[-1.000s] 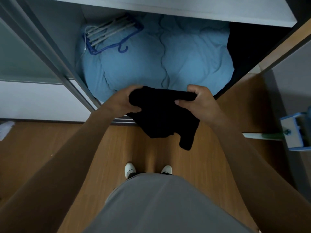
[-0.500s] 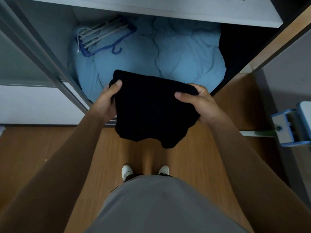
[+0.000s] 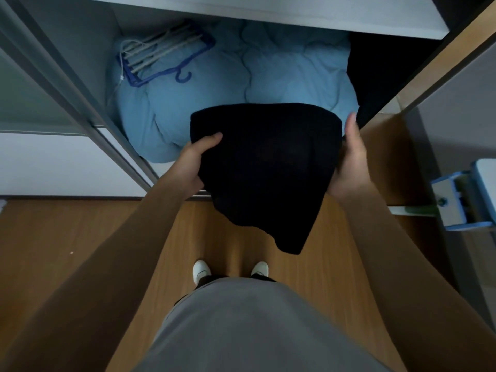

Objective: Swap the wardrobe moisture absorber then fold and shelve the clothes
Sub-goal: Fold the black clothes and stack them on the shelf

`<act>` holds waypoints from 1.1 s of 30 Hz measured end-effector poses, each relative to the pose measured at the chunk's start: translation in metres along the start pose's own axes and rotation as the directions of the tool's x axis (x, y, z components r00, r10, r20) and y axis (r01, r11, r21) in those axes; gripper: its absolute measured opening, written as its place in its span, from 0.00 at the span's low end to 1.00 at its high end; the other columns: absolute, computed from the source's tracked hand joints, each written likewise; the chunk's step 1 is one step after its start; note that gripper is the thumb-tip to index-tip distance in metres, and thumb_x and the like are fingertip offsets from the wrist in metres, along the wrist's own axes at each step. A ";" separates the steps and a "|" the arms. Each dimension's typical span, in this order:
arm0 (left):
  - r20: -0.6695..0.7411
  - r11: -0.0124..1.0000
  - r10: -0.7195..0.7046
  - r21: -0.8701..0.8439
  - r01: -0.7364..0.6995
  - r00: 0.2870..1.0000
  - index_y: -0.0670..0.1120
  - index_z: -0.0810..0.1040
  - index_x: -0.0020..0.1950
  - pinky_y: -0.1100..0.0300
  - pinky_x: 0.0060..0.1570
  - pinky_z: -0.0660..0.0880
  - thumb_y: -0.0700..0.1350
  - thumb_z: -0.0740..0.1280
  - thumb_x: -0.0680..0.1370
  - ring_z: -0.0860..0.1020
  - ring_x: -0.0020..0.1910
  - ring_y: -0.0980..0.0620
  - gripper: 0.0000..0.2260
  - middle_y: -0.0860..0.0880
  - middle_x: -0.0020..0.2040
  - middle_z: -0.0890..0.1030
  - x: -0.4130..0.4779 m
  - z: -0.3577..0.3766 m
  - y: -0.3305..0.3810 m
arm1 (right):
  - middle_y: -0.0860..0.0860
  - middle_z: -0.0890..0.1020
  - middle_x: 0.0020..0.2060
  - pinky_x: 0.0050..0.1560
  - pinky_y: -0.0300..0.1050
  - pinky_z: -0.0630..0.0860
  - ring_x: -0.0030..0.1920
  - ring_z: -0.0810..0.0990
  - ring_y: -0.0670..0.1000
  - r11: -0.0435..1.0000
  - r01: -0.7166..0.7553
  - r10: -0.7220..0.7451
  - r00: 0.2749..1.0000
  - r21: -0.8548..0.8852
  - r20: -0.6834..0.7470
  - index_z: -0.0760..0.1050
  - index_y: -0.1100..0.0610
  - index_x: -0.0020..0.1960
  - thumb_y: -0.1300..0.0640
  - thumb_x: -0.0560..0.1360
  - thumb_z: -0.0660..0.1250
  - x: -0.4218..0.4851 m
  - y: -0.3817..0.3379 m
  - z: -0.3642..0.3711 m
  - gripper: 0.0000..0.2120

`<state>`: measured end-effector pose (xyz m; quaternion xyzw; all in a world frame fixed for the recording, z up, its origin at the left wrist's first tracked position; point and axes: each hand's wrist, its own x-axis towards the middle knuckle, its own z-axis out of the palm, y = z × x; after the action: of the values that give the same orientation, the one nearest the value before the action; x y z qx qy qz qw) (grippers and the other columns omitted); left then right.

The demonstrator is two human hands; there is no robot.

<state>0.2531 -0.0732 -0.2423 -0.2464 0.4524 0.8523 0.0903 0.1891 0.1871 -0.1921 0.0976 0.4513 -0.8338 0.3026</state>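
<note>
Left hand point(image 3: 192, 163) grips, right hand point(image 3: 352, 157) supports 1 black garment point(image 3: 268, 162)

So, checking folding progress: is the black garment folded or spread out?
Partly folded: the black garment is a compact panel between the left hand and right hand, one corner hanging loose.

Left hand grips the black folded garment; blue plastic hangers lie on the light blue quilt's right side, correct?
No: in the head view the blue plastic hangers lie on the light blue quilt's left side. The rest holds.
</note>
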 end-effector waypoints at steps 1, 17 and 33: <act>0.002 1.000 -0.006 -0.001 0.006 1.000 0.47 0.79 0.65 0.51 0.51 0.81 0.52 0.74 0.73 0.82 0.58 0.45 0.22 0.45 0.59 0.84 -0.002 0.002 0.004 | 0.51 0.83 0.61 0.57 0.49 0.81 0.62 0.82 0.52 0.999 -0.040 0.040 0.999 -0.011 0.004 0.76 0.52 0.68 0.32 0.75 0.62 -0.002 0.010 -0.005 0.31; 0.200 0.887 -0.141 0.461 0.034 0.970 0.40 0.75 0.66 0.51 0.62 0.77 0.35 0.74 0.73 0.80 0.60 0.42 0.22 0.38 0.63 0.80 -0.021 -0.040 -0.019 | 0.53 0.85 0.57 0.54 0.44 0.81 0.58 0.84 0.52 0.939 -0.127 0.109 0.991 -0.318 -0.074 0.78 0.57 0.64 0.54 0.76 0.73 0.009 0.056 0.000 0.19; 0.062 0.678 -0.207 0.729 0.097 0.976 0.48 0.79 0.59 0.53 0.43 0.82 0.52 0.72 0.75 0.84 0.47 0.54 0.15 0.52 0.50 0.85 -0.018 -0.110 0.031 | 0.49 0.86 0.53 0.50 0.59 0.82 0.52 0.86 0.51 0.754 -0.430 0.415 0.898 -0.497 -0.146 0.79 0.51 0.60 0.41 0.77 0.67 0.055 0.080 -0.001 0.18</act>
<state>0.2943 -0.1798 -0.2620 -0.1678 0.7212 0.6103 0.2817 0.1921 0.1323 -0.2725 0.1231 0.6286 -0.5900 0.4916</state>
